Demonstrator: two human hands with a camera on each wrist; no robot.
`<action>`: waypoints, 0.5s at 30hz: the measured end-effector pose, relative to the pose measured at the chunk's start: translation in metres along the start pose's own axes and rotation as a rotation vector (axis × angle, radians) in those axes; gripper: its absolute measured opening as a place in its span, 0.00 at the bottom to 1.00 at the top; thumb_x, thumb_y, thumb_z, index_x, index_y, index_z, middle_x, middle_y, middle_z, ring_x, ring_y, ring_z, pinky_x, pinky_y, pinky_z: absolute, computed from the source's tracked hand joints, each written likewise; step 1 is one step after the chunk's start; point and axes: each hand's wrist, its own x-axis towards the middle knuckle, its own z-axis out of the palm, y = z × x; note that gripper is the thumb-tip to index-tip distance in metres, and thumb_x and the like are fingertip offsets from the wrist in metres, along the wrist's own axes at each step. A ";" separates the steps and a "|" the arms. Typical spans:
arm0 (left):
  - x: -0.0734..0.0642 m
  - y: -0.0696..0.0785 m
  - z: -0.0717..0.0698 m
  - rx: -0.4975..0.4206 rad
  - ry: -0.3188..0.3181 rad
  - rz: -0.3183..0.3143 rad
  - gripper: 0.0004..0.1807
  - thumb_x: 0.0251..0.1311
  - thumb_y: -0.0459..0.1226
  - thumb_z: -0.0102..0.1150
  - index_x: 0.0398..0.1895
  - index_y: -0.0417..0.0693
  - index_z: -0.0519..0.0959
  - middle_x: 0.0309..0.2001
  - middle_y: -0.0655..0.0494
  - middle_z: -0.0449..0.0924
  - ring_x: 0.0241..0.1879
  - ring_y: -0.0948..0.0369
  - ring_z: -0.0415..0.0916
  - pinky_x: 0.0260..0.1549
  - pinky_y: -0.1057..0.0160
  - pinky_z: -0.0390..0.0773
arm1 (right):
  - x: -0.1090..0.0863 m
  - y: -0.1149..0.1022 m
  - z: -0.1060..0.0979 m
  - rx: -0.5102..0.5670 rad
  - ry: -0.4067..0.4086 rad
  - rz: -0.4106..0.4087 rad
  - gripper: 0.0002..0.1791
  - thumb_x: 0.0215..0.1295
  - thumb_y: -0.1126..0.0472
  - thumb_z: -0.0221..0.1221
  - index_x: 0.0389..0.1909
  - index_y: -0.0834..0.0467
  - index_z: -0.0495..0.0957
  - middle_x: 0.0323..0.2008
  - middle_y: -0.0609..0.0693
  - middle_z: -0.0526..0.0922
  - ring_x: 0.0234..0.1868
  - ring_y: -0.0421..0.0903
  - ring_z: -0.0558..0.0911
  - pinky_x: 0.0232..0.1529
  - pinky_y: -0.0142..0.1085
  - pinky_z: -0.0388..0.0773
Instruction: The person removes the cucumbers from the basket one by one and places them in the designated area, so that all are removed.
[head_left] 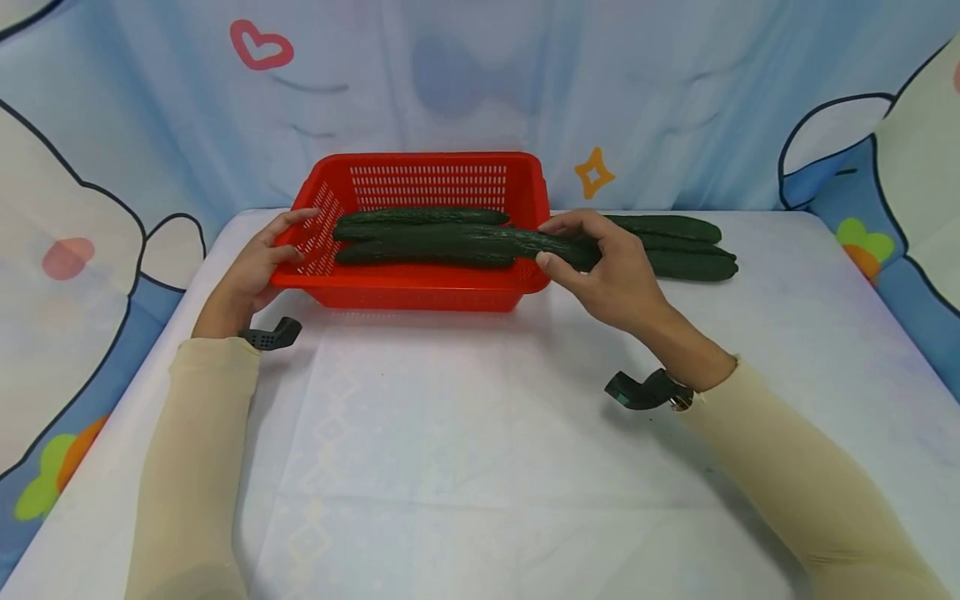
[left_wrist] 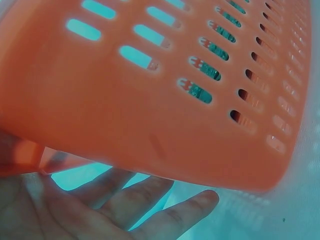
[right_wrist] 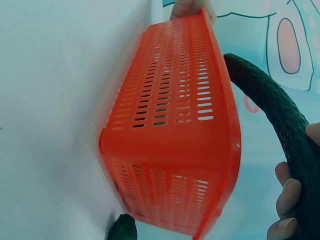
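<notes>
A red plastic basket [head_left: 405, 298] with slotted walls stands at the back of the table. Inside it lie cucumbers, one along the back [head_left: 420, 216] and one nearer the front [head_left: 427, 257]. My right hand [head_left: 618, 262] grips another cucumber [head_left: 480, 240] by its right end, and in the right wrist view this cucumber [right_wrist: 280, 112] hangs above the basket's rim. My left hand [head_left: 253, 265] holds the basket's left end, with fingers over the rim; the left wrist view shows several fingers [left_wrist: 145, 200] beside the basket wall [left_wrist: 150, 125].
To the right of the basket, several more cucumbers [head_left: 686, 250] lie together on the white-covered table [head_left: 480, 433]. A blue patterned curtain [head_left: 465, 83] hangs right behind the table's back edge. Dark camera mounts [head_left: 648, 390] are strapped to both wrists.
</notes>
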 end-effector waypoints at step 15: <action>0.000 0.001 0.001 0.008 0.021 -0.008 0.33 0.68 0.28 0.46 0.70 0.69 0.64 0.76 0.51 0.48 0.68 0.49 0.57 0.41 0.68 0.84 | -0.016 0.012 -0.042 -0.025 0.119 -0.079 0.15 0.59 0.65 0.66 0.48 0.58 0.82 0.39 0.32 0.80 0.35 0.30 0.77 0.36 0.22 0.72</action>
